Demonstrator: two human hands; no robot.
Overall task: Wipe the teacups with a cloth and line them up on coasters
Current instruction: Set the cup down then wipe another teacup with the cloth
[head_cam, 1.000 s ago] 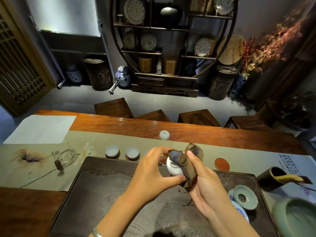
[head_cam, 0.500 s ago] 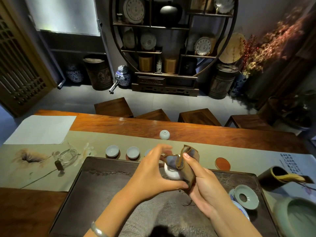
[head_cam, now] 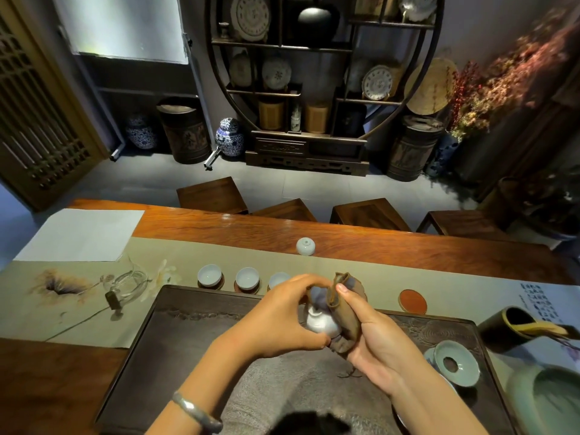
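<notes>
lower over the tea tray (head_cam: 131,365) now, a white teacup (head_cam: 320,321) is gripped by the left hand (head_cam: 282,318); the brown cloth (head_cam: 345,312) is pinched by the right hand (head_cam: 379,343); runner calligraphy (head_cam: 539,301) is unreadable.

A long wooden table (head_cam: 361,243) is carrying a beige runner (head_cam: 188,255) along its length. A white sheet (head_cam: 78,235) is lying at the far left. A dark tea tray (head_cam: 188,334) is sitting near the middle, over the runner's near edge. A green basin (head_cam: 546,400) is resting at the near right
</notes>
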